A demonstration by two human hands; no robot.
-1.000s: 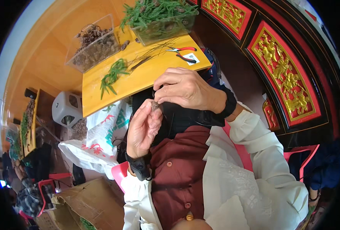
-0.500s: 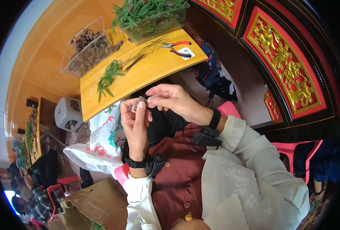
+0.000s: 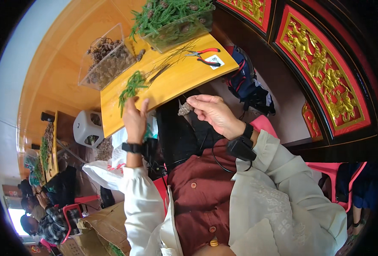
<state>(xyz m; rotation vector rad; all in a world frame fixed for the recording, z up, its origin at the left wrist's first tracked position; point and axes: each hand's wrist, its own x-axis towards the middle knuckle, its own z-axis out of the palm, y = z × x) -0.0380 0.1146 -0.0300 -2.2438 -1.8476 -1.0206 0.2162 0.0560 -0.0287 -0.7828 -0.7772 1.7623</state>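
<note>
Head view showed the right hand (image 3: 213, 112) alone pinching the pinecone (image 3: 184, 110), the left hand (image 3: 134, 121) having let go and reached, loosely open, toward green sprigs (image 3: 132, 85).

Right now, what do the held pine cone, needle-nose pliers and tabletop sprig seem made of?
Pine cone: probably woody, showing matte brownish scales. Needle-nose pliers: apparently metal, from the grey tips; smooth red and black grips, perhaps plastic. Sprig: matte green needles, plastic or real unclear.
</note>
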